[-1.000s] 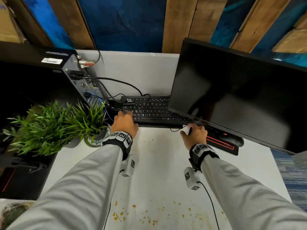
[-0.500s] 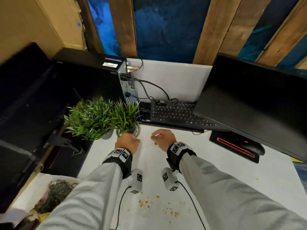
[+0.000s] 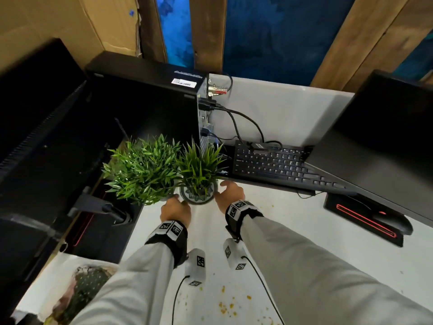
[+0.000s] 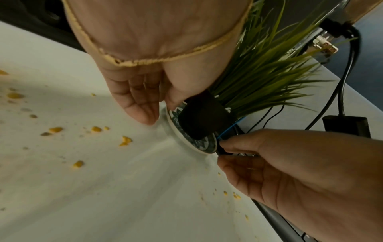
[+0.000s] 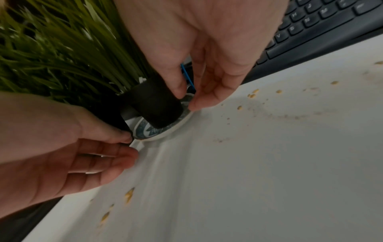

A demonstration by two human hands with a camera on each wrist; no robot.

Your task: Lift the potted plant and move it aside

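A small grass plant (image 3: 201, 165) in a black pot (image 4: 203, 119) stands on a round patterned saucer (image 3: 198, 199) on the white table (image 3: 304, 254). My left hand (image 3: 174, 211) is at the saucer's left edge, thumb on the rim (image 5: 157, 131) and fingers low beside it. My right hand (image 3: 228, 193) is at the right edge, where its thumb and fingers pinch the rim (image 4: 199, 147) next to the pot (image 5: 157, 104). In the wrist views both hands frame the saucer: left hand (image 4: 145, 98), right hand (image 5: 207, 73).
A second bushy plant (image 3: 143, 170) stands just left of the grass plant. Behind are a black computer tower (image 3: 145, 102) with cables (image 3: 243, 123), a black keyboard (image 3: 276, 165) and a monitor (image 3: 379, 141). A mouse (image 3: 393, 221) lies to the right. Yellow crumbs (image 3: 225, 306) dot the table.
Both hands left the keyboard and mouse area and moved left to the grass plant, closing in on its saucer from both sides. My view turned left with them.
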